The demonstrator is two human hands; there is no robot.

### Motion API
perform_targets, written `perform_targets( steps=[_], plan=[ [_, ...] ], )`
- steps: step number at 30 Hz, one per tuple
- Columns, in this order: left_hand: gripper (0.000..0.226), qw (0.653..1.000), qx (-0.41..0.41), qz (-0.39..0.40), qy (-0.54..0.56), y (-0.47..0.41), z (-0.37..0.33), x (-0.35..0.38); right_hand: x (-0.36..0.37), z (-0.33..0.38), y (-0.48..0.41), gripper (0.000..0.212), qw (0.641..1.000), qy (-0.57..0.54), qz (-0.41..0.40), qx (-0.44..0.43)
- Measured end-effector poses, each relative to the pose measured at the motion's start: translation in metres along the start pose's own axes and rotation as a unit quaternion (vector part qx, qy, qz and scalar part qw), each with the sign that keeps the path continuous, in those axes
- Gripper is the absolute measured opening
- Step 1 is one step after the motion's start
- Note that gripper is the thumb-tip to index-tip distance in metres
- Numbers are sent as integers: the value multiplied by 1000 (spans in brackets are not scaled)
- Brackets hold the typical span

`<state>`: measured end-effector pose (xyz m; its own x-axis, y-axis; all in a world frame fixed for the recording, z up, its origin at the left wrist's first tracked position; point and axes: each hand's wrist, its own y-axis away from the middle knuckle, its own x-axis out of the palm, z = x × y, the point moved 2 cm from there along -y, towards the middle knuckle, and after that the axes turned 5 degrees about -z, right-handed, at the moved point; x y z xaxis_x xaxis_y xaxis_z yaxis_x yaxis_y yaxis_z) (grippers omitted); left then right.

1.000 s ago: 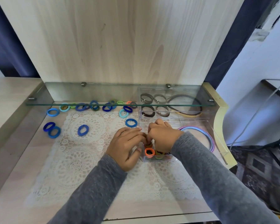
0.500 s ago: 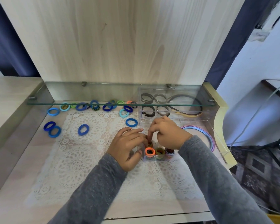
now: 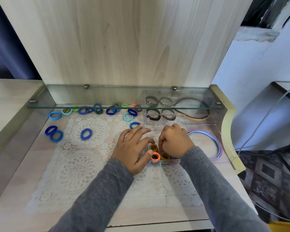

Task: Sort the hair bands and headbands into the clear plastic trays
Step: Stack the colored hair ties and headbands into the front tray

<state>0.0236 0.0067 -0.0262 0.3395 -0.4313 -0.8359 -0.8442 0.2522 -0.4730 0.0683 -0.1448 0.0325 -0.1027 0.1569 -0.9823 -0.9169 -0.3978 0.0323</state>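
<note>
The small divided tray (image 3: 164,163) sits at the middle of the tabletop (image 3: 32,164), with an orange hair band (image 3: 155,156) and an olive band (image 3: 165,156) standing on edge in its near cells and a green-and-orange band (image 3: 153,147) just behind them. The left hand (image 3: 134,148) lies flat with its fingers spread, against the tray's nine o'clock wall. The right hand (image 3: 176,143) is curled down into the tray from three o'clock.

The bands look springy and tightly packed, so pressing one in could pop a neighbour out. The tray looks light and might skid on the lace doily (image 3: 84,164) if the left hand lets go.

The right fingertips are tucked under the knuckles, so I cannot tell whether they pinch the green-and-orange band or only touch it. The tray's three o'clock cells are covered by the wrist. Towards eleven o'clock, loose blue hair bands (image 3: 86,134) are easy to see, but those under the glass shelf (image 3: 124,107) blur together and cannot be counted. The pastel headbands (image 3: 216,144) at three o'clock lie in a larger tray whose walls barely show.
</note>
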Motion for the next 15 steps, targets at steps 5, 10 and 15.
perform_targets(
  steps=[5, 10, 15],
  plan=[
    [40, 1000, 13, -9, 7, 0, 0, 0, 1, 3, 0, 25, 1000, -14, 4, -2],
    [40, 1000, 9, -5, 7, 0, 0, 0, 1, 4, -2, 27, 1000, -14, 6, -4],
    [40, 1000, 2, -5, 14, 0, -1, 0, 0, 2, -1, 25, 1000, -8, 12, -2]
  ],
)
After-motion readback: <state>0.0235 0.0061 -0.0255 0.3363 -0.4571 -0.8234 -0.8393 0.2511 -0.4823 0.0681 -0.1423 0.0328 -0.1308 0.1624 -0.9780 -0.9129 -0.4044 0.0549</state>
